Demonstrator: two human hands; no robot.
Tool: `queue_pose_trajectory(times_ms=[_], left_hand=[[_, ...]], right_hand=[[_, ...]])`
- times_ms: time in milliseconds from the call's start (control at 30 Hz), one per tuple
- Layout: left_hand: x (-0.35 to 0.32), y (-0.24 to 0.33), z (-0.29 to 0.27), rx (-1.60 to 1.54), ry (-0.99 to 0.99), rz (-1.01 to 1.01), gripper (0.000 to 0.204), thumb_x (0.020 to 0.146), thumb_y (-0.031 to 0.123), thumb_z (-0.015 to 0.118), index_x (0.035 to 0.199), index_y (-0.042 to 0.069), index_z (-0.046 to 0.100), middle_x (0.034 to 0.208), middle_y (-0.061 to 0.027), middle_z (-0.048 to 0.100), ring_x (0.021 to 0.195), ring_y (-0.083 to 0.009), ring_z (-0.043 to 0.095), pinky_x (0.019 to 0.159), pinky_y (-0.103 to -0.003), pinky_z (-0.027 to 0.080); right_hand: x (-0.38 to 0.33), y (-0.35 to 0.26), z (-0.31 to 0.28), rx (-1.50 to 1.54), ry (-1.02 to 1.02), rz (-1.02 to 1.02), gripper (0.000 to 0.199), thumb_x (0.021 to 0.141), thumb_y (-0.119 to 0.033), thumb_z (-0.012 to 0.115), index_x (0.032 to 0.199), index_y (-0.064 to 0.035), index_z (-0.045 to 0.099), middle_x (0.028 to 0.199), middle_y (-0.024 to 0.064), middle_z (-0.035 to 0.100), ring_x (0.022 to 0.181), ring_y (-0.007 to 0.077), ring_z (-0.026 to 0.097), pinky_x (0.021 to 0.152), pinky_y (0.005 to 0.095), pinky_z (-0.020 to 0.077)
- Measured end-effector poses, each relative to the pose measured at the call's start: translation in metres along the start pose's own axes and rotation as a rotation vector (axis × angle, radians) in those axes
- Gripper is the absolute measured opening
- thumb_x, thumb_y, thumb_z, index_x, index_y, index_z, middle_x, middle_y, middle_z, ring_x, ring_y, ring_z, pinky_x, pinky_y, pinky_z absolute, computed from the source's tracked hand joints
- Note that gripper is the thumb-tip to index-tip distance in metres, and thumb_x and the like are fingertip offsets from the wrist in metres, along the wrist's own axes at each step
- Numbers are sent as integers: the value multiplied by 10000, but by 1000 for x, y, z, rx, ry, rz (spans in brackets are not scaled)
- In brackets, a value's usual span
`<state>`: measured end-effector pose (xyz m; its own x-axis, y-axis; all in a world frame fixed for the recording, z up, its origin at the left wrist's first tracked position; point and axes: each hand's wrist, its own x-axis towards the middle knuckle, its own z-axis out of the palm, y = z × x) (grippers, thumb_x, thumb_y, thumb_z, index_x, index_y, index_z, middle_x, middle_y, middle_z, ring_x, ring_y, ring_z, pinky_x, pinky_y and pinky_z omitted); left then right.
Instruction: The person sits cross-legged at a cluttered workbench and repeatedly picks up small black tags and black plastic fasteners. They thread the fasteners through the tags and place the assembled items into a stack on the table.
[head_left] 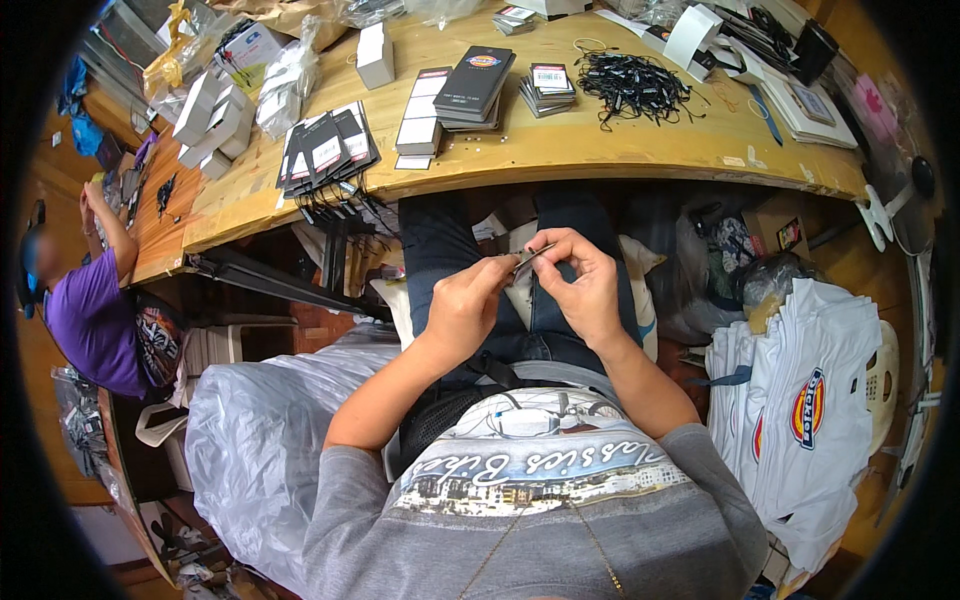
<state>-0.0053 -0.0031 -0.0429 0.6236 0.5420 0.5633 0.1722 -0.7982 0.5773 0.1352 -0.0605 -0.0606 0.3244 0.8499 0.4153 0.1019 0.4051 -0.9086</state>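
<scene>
Now, what I am seeing, placed against the wooden table (620,150):
Left hand (462,305): pinching one end of a small dark tag (531,257) — below the table's front edge, over my lap.
Right hand (585,285): gripping the tag's other end, fingers curling round it.
Tag: sitting between both hands.
Black strings (635,85): lying piled on the table.
White shirts (800,420): stacking up right of me, beneath the table.

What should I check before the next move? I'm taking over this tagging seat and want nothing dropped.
1. Small dark flat card tag pinched by both hands: ok.
2. Left hand grip at the tag's near end: ok.
3. Right hand fingers on its upper edge: ok.
4. String through the tag: cannot tell.
5. Pile of black looped strings on the wooden table: ok.
6. Stack of dark card tags on the table: ok.
</scene>
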Motion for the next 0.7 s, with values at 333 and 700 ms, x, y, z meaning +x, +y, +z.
queue_pose_trajectory(times_ms=[333,700], left_hand=[[4,-17,-7,-375,-28,-299,179,786,-26,429,955,-29,487,941,-86,459,909,-152,450,788,-230,342],[5,6,-1,-615,172,-313,146,710,-92,526,848,-46,518,842,-74,550,763,-102,532,686,-202,437]], right_hand=[[5,-15,2,-267,70,-158,94,632,25,595,660,5,508,778,85,534,720,163,531,642,250,416],[2,-22,9,-356,119,-316,138,582,37,623,647,1,507,887,107,498,766,210,533,684,281,431]])
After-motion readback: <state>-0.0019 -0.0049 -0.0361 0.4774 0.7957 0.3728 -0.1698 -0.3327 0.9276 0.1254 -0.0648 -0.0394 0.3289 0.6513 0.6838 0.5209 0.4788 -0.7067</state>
